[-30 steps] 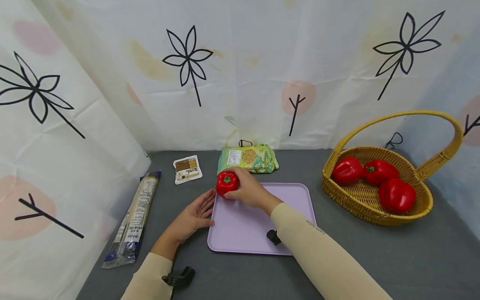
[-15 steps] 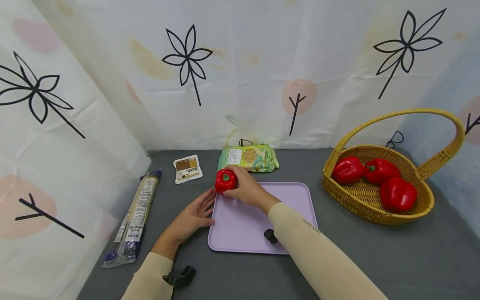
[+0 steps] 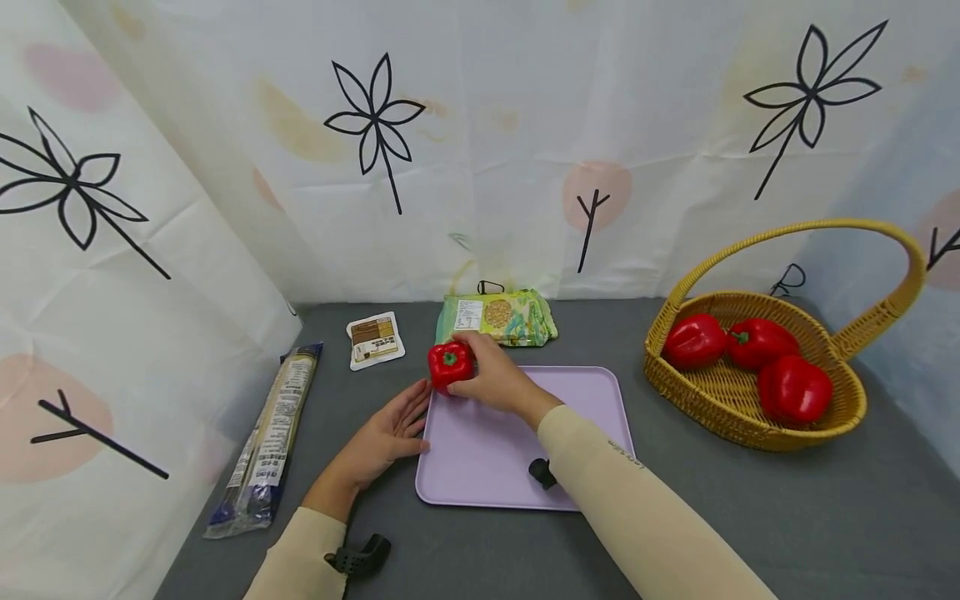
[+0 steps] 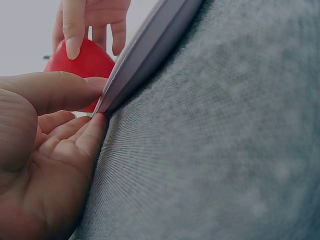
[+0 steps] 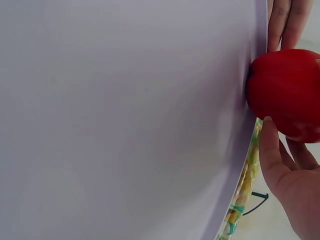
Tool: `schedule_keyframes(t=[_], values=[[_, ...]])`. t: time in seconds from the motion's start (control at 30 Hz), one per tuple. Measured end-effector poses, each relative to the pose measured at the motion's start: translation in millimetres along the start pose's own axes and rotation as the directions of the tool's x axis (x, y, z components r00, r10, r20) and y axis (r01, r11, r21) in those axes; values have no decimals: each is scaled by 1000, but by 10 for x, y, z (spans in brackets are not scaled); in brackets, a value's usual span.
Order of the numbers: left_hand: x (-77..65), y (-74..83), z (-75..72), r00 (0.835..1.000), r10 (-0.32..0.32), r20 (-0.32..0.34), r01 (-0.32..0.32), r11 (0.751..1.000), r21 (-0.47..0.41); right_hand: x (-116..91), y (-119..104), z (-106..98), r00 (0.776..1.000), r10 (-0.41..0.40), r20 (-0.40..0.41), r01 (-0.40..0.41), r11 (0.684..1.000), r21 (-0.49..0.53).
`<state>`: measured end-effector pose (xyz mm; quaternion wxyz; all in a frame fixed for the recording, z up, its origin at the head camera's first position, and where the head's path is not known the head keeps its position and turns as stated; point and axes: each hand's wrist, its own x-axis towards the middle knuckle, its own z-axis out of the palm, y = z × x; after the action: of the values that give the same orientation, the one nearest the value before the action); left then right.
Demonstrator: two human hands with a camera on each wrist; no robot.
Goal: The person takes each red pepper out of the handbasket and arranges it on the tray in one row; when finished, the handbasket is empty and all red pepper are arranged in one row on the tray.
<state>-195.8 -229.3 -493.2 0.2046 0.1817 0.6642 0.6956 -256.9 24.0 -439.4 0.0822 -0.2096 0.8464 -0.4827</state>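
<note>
A red bell pepper (image 3: 447,368) stands stem up at the far left corner of a lilac tray (image 3: 498,450). My right hand (image 3: 497,380) grips the pepper from its right side, thumb in front and fingers behind. In the right wrist view the pepper (image 5: 286,92) rests against the tray's raised rim, with the thumb on its side. Along the tray's left edge lies my left hand (image 3: 384,439), its fingers extended. The left wrist view has the left hand's (image 4: 47,165) thumb and a fingertip touching the rim.
A yellow wicker basket (image 3: 705,404) with a tall handle stands at right, holding three red bell peppers (image 3: 795,390). Behind the tray lies a green food packet (image 3: 498,317). A small white-and-brown sachet (image 3: 376,340) and a long clear-and-blue package (image 3: 270,442) lie at left.
My right hand and the pepper have shifted very slightly left at the tray's corner. The left hand has stayed where it was.
</note>
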Motion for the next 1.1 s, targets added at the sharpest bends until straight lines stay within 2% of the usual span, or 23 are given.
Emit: schedule_keyframes(t=[0.43, 0.73, 0.9, 1.1], values=[[4, -21, -4, 1000, 5, 6, -5, 1000, 5, -18, -19, 43, 997, 47, -62, -53, 993, -106], [-10, -16, 2, 1000, 1, 1, -1, 1000, 18, -26, -21, 41, 998, 39, -55, -45, 993, -109], [-11, -8, 15, 1000, 0, 1, 0, 1000, 19, -74, -9, 3, 998, 28, -51, -32, 996, -78], [-14, 8, 16, 1000, -7, -10, 7, 1000, 30, -189, 14, -166, 999, -3, -49, 5, 999, 42]])
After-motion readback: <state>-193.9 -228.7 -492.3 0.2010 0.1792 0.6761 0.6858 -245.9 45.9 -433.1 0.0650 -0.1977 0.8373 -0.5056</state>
